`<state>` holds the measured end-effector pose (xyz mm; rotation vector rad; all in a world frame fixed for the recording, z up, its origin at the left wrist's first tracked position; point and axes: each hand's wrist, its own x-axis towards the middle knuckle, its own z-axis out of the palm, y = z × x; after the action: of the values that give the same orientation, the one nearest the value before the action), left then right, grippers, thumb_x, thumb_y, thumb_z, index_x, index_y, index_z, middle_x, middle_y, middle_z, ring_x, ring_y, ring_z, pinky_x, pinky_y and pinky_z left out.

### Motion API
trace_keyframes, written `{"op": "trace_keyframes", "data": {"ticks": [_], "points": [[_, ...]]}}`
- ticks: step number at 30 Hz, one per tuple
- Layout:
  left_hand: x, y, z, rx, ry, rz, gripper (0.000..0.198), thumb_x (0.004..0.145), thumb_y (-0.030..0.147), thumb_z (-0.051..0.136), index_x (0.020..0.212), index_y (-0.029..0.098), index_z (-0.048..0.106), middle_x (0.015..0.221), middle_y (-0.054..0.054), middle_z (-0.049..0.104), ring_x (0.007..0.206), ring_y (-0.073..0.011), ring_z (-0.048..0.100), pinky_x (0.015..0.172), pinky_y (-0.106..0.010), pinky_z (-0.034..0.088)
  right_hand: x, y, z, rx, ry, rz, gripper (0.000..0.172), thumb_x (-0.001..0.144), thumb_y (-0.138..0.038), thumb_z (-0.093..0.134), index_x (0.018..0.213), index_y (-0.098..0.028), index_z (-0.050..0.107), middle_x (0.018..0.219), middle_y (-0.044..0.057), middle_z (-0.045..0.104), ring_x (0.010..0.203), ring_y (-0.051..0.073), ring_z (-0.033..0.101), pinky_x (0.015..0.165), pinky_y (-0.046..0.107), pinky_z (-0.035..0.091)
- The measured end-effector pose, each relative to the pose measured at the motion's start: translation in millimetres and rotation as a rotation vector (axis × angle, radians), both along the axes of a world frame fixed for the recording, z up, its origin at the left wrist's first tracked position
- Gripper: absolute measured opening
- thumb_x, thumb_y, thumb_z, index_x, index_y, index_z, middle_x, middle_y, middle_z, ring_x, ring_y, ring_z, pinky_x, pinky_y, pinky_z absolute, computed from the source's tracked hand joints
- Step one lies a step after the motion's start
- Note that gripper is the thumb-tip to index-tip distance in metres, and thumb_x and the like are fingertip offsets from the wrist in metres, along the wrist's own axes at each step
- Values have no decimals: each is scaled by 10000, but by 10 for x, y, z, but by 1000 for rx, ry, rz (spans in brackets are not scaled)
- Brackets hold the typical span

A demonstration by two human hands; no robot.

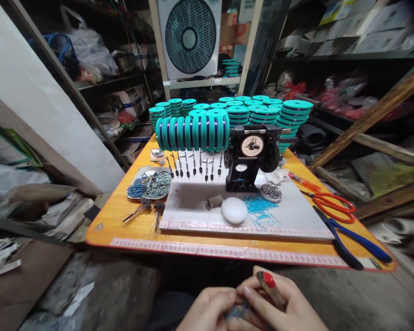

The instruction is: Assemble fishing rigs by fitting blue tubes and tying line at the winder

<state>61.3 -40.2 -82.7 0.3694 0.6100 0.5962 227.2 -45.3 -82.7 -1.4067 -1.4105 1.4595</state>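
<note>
Both hands are low at the bottom middle, below the table's front edge, pressed together. My left hand [209, 310] is curled, its fingertips meeting the right hand's over a small bluish thing [237, 311] that I cannot make out. My right hand [279, 305] is closed too, and a brown stick with a red tip [269, 285] lies across its fingers. On the orange table [124, 227] stands a black winding machine [250, 156] with a row of teal bobbins wound with purple wire [193, 132] on its shaft.
Stacks of teal bobbins [262, 112] fill the table's back. A tray of small parts [150, 184], a white round lid [234, 210], a tin [271, 192], orange scissors [334, 207] and blue-handled pliers [352, 236] lie about. A fan [190, 36] stands behind. Shelves and clutter flank both sides.
</note>
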Motion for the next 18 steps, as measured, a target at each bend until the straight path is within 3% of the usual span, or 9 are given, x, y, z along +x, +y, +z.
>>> {"op": "trace_keyframes", "data": {"ticks": [4, 8, 15, 18], "points": [[13, 10, -35, -154, -65, 21, 382, 692, 382, 740, 880, 49, 737, 778, -125, 711, 729, -212, 714, 716, -252, 527, 19, 8, 50, 64, -79, 87, 421, 901, -488, 526, 743, -136, 691, 731, 30, 486, 687, 140, 541, 615, 233, 432], [41, 10, -22, -191, -92, 51, 436, 609, 417, 812, 878, 80, 750, 816, -107, 722, 697, -212, 709, 718, -287, 539, 15, 19, 65, 136, -139, 111, 429, 928, -463, 491, 738, -140, 700, 720, 25, 430, 660, 130, 480, 574, 227, 401], [52, -44, -65, -222, -125, 196, 309, 758, 287, 732, 980, 72, 732, 893, -138, 726, 831, -231, 699, 808, -357, 524, 37, -27, 60, 266, -261, 142, 415, 973, -378, 422, 667, -151, 588, 747, 30, 467, 688, 127, 515, 608, 219, 423], [57, -50, -100, -265, -153, 226, 242, 790, 244, 694, 973, 93, 739, 874, -131, 730, 847, -244, 700, 819, -367, 515, 61, -38, 89, 288, -259, 165, 317, 960, -348, 449, 798, -171, 656, 803, 46, 524, 744, 141, 575, 650, 217, 472]]}}
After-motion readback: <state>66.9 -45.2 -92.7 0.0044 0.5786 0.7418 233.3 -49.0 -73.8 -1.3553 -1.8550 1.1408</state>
